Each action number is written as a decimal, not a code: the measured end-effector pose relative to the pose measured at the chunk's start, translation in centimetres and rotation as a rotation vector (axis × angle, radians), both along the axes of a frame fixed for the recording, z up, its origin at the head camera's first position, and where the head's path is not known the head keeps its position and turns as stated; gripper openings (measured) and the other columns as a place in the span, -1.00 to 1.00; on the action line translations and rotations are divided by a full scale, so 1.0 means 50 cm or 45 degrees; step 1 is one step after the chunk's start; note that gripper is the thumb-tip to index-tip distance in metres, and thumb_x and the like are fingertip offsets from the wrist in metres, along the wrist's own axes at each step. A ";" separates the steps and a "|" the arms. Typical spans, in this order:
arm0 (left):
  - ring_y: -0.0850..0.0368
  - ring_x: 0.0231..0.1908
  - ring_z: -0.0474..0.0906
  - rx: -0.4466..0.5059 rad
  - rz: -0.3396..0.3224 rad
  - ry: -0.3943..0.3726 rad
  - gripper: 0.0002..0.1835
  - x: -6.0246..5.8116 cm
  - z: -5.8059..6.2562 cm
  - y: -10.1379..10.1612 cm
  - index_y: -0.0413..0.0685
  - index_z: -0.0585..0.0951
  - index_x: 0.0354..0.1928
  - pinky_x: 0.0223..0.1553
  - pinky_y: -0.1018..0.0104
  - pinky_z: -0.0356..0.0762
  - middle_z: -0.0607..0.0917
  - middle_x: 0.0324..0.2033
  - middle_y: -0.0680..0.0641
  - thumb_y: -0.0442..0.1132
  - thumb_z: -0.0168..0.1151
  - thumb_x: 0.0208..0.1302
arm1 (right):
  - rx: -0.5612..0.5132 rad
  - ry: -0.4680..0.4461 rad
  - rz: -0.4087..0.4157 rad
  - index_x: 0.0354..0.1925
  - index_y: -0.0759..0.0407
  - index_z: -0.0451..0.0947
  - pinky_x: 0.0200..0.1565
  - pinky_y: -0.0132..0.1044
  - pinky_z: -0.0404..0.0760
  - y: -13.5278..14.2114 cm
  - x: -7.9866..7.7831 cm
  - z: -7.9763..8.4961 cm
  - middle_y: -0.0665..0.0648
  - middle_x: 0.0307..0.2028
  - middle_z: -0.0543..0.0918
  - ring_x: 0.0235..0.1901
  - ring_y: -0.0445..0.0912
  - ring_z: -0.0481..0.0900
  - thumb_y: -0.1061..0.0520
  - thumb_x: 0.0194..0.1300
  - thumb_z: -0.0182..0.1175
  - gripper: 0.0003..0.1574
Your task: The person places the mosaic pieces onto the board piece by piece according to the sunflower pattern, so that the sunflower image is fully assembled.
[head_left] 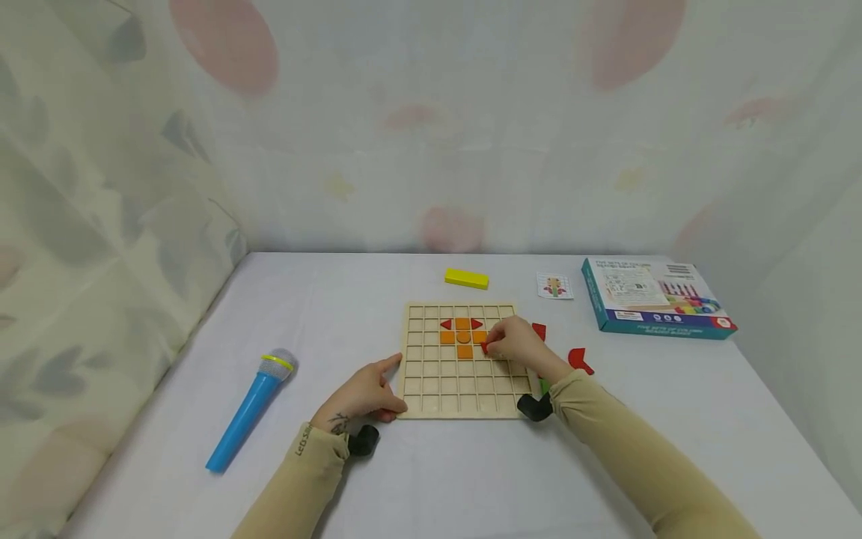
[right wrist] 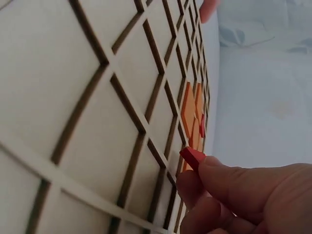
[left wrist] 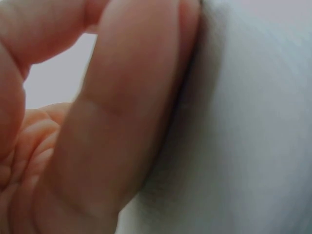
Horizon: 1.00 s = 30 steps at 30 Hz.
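Note:
A wooden grid board (head_left: 438,385) lies on the table, several orange tiles (head_left: 462,323) forming a cross in its upper cells, with a red triangle tile (head_left: 446,324) at either side of the top one. My right hand (head_left: 520,346) pinches a small red tile (right wrist: 193,157) between thumb and fingers, low over the board just right of the bottom orange tile. At the board's left edge, my left hand (head_left: 364,393) touches the rim with outstretched index finger and thumb. In the left wrist view the fingers (left wrist: 122,97) fill the frame, their tips hidden.
Red pieces (head_left: 580,360) lie right of the board, and a green piece (head_left: 545,386) is partly covered by the right wrist. Behind stand a yellow block (head_left: 466,278), a pattern card (head_left: 555,286) and a game box (head_left: 656,296). A blue toy microphone (head_left: 249,412) lies at left.

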<state>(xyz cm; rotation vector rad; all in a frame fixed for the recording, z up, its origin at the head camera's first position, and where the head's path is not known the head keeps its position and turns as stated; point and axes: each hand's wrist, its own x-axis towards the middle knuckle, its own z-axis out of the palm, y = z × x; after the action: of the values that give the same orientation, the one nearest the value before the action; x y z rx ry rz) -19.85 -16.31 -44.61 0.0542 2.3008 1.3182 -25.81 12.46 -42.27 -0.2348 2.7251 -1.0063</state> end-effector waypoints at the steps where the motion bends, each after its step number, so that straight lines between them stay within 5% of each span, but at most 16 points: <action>1: 0.22 -0.73 0.47 -0.001 -0.001 -0.001 0.04 0.000 -0.001 0.000 0.00 0.11 0.42 -0.61 0.41 0.48 0.53 -0.69 -0.07 -0.41 0.42 -0.17 | 0.010 0.002 0.003 -0.38 0.21 0.65 -0.28 -0.28 0.48 -0.004 -0.001 -0.003 0.10 -0.35 0.64 -0.36 -0.08 0.46 0.25 0.10 0.25 -0.93; 24: 0.23 -0.72 0.47 0.017 -0.009 -0.002 0.04 0.002 0.004 0.001 -0.02 0.10 0.42 -0.60 0.41 0.49 0.55 -0.67 -0.06 -0.42 0.40 -0.16 | 0.049 -0.016 0.022 -0.42 0.17 0.64 -0.32 -0.33 0.42 -0.020 -0.009 -0.016 0.06 -0.44 0.61 -0.39 -0.10 0.43 0.19 0.13 0.27 -0.94; 30: 0.23 -0.72 0.48 0.014 -0.015 0.001 0.04 0.001 0.004 0.000 -0.02 0.09 0.42 -0.59 0.40 0.50 0.56 -0.67 -0.07 -0.41 0.41 -0.15 | -0.041 0.032 0.015 -0.26 0.27 0.63 -0.31 -0.32 0.48 0.014 -0.007 0.023 0.15 -0.31 0.63 -0.34 -0.06 0.48 0.21 0.19 0.19 -0.84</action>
<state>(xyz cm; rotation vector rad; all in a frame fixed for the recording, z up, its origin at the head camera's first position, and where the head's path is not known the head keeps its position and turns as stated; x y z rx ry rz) -19.82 -16.30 -44.43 0.0721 2.2906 1.3256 -26.14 13.18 -41.11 -0.2704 2.7285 -1.0524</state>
